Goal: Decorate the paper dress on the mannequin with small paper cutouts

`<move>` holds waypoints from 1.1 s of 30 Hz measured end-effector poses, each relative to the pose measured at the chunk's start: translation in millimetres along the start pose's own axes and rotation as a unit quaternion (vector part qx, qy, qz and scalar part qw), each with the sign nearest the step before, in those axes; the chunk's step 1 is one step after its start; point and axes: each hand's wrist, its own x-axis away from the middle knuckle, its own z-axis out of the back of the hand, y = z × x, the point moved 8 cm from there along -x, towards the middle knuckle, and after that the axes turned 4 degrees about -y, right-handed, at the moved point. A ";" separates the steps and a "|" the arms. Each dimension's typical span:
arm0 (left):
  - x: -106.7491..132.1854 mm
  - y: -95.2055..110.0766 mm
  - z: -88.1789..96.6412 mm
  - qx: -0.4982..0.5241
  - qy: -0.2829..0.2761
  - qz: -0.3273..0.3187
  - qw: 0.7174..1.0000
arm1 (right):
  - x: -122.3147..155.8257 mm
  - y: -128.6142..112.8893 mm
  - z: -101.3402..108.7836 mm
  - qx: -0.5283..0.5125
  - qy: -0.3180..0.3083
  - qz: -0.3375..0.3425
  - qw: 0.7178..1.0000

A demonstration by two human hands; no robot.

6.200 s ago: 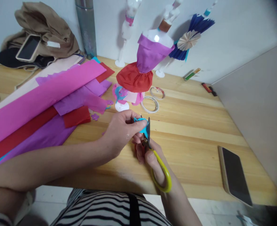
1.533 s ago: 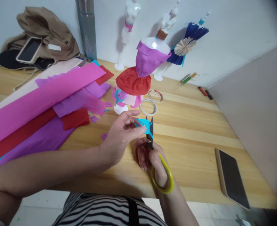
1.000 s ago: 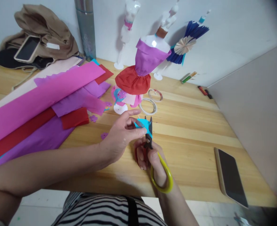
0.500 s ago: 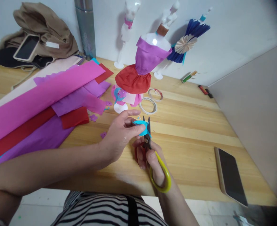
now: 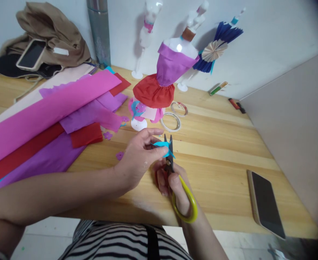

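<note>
My left hand (image 5: 139, 159) pinches a small bright blue piece of paper (image 5: 162, 145) between thumb and fingers. In my right hand (image 5: 179, 191) is a pair of scissors with yellow handles (image 5: 193, 206), its fingers through the loops. The dark blades point away from me and stand slightly apart, with the blue paper at them. Behind the hands stands a mannequin (image 5: 179, 48) in a purple paper top (image 5: 172, 66) and a gathered red skirt (image 5: 155, 92). Small purple paper flowers (image 5: 108, 135) lie to the left of my hands.
Folded pink, red and purple paper sheets (image 5: 53, 97) cover the left of the table. Two tape rolls (image 5: 170, 122) lie past my hands. A phone (image 5: 265, 202) rests at the right edge. Along the wall are a bottle (image 5: 99, 36), a blue-dressed figure (image 5: 227, 32) and a brown cloth bag (image 5: 50, 25).
The blue paper has tilted a little and shifted slightly down at the scissor blades. Both hands stay in nearly the same place.
</note>
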 end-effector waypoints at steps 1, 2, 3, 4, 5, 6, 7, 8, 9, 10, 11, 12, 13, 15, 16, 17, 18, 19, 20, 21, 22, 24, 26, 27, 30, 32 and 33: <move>0.4 -0.7 0.0 0.001 0.002 0.003 1.000 | 0.0 0.9 0.2 -0.002 -0.001 -0.001 1.000; 0.7 -1.1 0.1 0.002 0.003 0.005 1.000 | 0.1 1.9 0.4 -0.003 -0.001 -0.004 1.000; 1.0 -1.4 0.2 0.003 0.004 0.005 1.000 | 0.2 2.6 0.6 -0.003 -0.002 -0.008 1.000; 1.3 -1.5 0.3 0.004 0.005 0.005 1.000 | 0.4 2.8 0.8 -0.002 -0.002 -0.011 1.000; 1.5 -1.5 0.6 0.005 0.006 0.006 1.000 | 0.7 2.7 0.8 -0.001 -0.002 -0.015 1.000; 1.8 -1.6 1.0 0.007 0.007 0.006 1.000 | 1.0 2.4 0.5 0.001 -0.003 -0.020 1.000; 2.0 -1.9 1.5 0.007 0.008 0.009 1.000 | 1.3 1.7 0.4 0.002 -0.003 -0.022 1.000; 2.2 -2.2 1.9 0.007 0.010 0.011 1.000 | 1.6 0.9 0.1 0.003 -0.003 -0.025 1.000; 2.4 -2.5 2.5 0.007 0.013 0.014 1.000 | 1.8 0.4 -0.1 0.003 -0.002 -0.028 1.000; 2.5 -2.8 2.9 0.007 0.015 0.017 1.000 | 1.9 0.3 -0.4 0.003 -0.002 -0.032 0.999; 2.5 -3.2 3.1 0.007 0.015 0.019 1.000 | 1.8 0.2 -0.7 0.002 -0.003 -0.035 0.999; 2.4 -3.4 3.1 0.008 0.015 0.020 1.000 | 1.7 0.0 -1.0 0.001 -0.003 -0.036 0.999; 2.2 -3.6 3.0 0.009 0.015 0.019 1.000 | 1.6 0.1 -1.1 -0.001 -0.002 -0.038 0.999; 1.7 -3.6 2.8 0.009 0.014 0.017 1.000 | 1.4 0.3 -0.9 -0.005 0.003 -0.040 0.999; 1.5 -3.5 2.8 0.009 0.014 0.015 1.000 | 1.3 0.5 -0.6 -0.006 0.006 -0.041 0.999; 1.3 -3.5 3.0 0.008 0.014 0.015 1.000 | 1.4 0.8 -0.4 -0.008 0.009 -0.042 0.999; 1.3 -3.4 3.1 0.008 0.015 0.015 1.000 | 1.5 1.2 -0.2 -0.010 0.011 -0.044 0.999; 1.3 -3.4 3.1 0.008 0.015 0.016 1.000 | 1.5 1.8 -0.2 -0.012 0.012 -0.046 0.999; 1.4 -3.3 3.1 0.008 0.014 0.016 1.000 | 1.6 2.3 -0.3 -0.015 0.010 -0.046 0.999; 1.6 -3.1 3.0 0.008 0.013 0.015 1.000 | 1.6 2.5 -0.4 -0.018 0.008 -0.044 0.999; 1.7 -3.0 2.8 0.009 0.011 0.015 1.000 | 1.6 2.5 -0.5 -0.019 0.006 -0.041 0.999; 2.0 -2.9 2.6 0.011 0.010 0.014 1.000 | 1.5 2.8 -0.7 -0.019 0.002 -0.039 0.999; 2.1 -2.8 2.8 0.008 0.012 0.012 1.000 | 1.5 3.4 -0.8 -0.020 0.002 -0.043 0.999; 2.1 -2.8 2.9 0.006 0.012 0.011 1.000 | 1.5 3.7 -0.9 -0.021 0.003 -0.047 0.999; 1.8 -3.1 3.5 0.000 0.014 0.009 1.000 | 1.6 2.6 -1.3 -0.026 0.006 -0.048 0.998; 1.5 -3.5 4.4 -0.003 0.017 0.009 1.000 | 1.7 2.4 -1.7 -0.028 0.005 -0.048 0.998; 1.3 -3.4 4.7 -0.005 0.017 0.009 1.000 | 1.8 2.8 -1.8 -0.029 0.004 -0.049 0.998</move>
